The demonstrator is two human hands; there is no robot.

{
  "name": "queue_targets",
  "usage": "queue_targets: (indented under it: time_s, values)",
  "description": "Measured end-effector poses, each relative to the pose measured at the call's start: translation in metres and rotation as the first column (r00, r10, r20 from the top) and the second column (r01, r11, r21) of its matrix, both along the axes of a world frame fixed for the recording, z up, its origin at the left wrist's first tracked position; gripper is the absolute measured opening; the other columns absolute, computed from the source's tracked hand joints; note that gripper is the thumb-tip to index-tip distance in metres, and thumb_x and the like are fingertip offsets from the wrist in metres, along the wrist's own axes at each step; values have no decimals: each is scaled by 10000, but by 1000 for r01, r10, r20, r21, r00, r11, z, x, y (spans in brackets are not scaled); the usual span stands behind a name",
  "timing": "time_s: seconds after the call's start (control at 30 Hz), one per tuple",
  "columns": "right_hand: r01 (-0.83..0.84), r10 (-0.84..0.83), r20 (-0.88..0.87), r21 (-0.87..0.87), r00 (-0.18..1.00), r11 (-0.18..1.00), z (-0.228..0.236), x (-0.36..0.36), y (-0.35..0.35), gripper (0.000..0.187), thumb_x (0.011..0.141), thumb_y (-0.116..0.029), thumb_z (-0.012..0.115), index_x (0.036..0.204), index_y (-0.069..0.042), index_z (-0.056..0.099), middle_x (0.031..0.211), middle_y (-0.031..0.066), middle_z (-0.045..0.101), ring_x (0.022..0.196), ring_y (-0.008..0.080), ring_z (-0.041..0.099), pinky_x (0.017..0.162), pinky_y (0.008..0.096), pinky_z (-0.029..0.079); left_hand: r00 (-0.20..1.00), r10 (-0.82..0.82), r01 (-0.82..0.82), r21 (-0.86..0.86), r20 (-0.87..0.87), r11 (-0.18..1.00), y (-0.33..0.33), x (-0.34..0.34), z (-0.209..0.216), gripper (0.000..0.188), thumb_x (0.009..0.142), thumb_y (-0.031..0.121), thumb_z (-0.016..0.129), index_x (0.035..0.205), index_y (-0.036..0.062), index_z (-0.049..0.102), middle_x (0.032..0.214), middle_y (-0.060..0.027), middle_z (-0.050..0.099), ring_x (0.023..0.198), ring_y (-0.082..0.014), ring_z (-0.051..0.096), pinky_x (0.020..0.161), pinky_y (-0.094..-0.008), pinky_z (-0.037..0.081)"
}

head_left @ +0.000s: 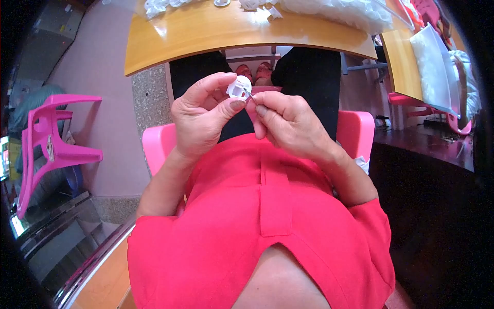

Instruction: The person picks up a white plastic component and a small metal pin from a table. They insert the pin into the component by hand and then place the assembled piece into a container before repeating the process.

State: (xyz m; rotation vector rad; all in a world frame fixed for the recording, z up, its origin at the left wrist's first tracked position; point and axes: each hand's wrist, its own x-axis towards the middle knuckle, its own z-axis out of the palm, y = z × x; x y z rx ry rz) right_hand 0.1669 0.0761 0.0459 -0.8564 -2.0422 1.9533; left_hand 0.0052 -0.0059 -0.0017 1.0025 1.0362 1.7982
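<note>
Between the thumb and fingers of my left hand [203,113] is a small round white plastic part [237,86] with a cut-out opening. My right hand [288,116] pinches a thin, dark metal-looking tool [251,96], whose tip meets the right side of the white part. The tool's exact kind is too small to tell. Both hands are held up over my lap, short of the table's near edge.
Ahead is a wooden table [247,28] with several white plastic pieces [157,7] and a clear bag of them [334,14]. A pink chair [56,139] stands at left. Another table with a white bag [435,64] is at right.
</note>
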Motion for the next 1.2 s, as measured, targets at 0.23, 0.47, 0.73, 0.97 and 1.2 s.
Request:
queue_targets:
  time_s: [0.23, 0.47, 0.73, 0.97, 1.2]
  values:
    - [114, -81, -195, 164, 977, 980, -18, -5, -14, 115, 955, -25, 467, 999, 13, 566, 668, 13, 541, 596, 70, 512, 527, 211, 412, 1000, 1, -1, -5, 1, 1000, -2, 2, 1, 350, 802, -64, 680, 1137, -22, 588, 1027, -99, 650, 901, -133, 632, 789, -256, 536]
    - [110, 3, -245, 446, 969, 888, -26, -5, -14, 129, 902, 51, 478, 1003, 16, 551, 678, 104, 558, 591, 168, 584, 533, 273, 452, 976, 69, -57, 63, -204, 996, -1, 3, 0, 356, 776, -73, 702, 1110, 8, 610, 1060, -81, 599, 876, -113, 602, 733, -217, 512]
    - [-36, 22, 31, 655, 999, 755, -16, 2, -9, 83, 830, 10, 516, 908, 36, 522, 703, 253, 580, 676, 411, 616, 581, 434, 493, 930, 99, -89, 44, -353, 995, -2, 6, 2, 322, 727, -91, 726, 1024, 10, 655, 1044, -98, 616, 884, -138, 610, 713, -230, 507]
    - [-285, 75, 331, 648, 941, 707, -2, 9, 0, 67, 805, 0, 539, 846, 53, 536, 688, 268, 589, 686, 432, 616, 602, 474, 500, 734, 123, -1, 180, -667, 984, 6, 4, -5, 332, 667, -101, 741, 974, -12, 652, 936, -145, 649, 879, -230, 642, 745, -280, 530]
    - [-310, 94, 355, 624, 930, 717, -1, 14, 8, 45, 776, 17, 541, 816, 35, 547, 675, 256, 593, 674, 415, 622, 585, 460, 500, 941, -171, 161, -59, -291, 985, 9, -3, -15, 250, 772, -80, 683, 1013, -37, 632, 1017, -126, 630, 884, -185, 629, 757, -278, 531]
